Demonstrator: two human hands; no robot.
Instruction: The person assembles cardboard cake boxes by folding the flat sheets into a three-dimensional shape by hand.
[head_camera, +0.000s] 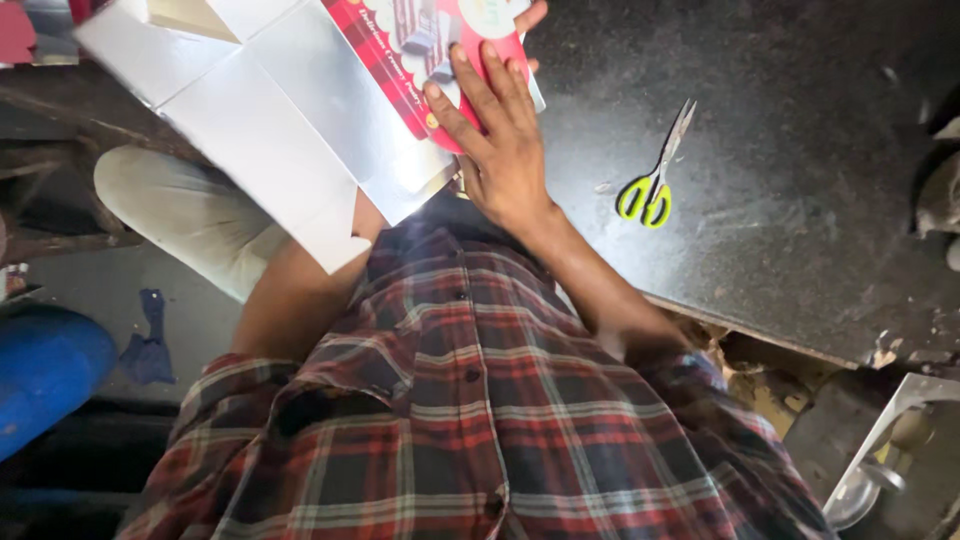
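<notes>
Looking down from the head camera, I start at the left: my left hand is hidden behind the flattened carton (290, 110), only the forearm showing under it, so I cannot tell whether those fingers grip the card or merely prop it. The carton is already opened out flat, its silver inner face toward me and the red printed face turned up beneath my right hand (495, 130). That hand lies spread on the printed panel, fingers (470, 85) extended and pressing flat rather than curled, with one fingertip peeking past the far edge of the card. As I judge it, the unfolding is done, while any cutting looks unstarted: the panels show whole, and the green-handled scissors (655, 180) lie closed on the dark countertop (800, 150), well to the right of my fingers and untouched. Between my fingers and the scissors the counter is bare, giving free room to slide. Nearer my body the counter's chipped front edge runs diagonally, and the carton's left flaps overhang it above my knee.
</notes>
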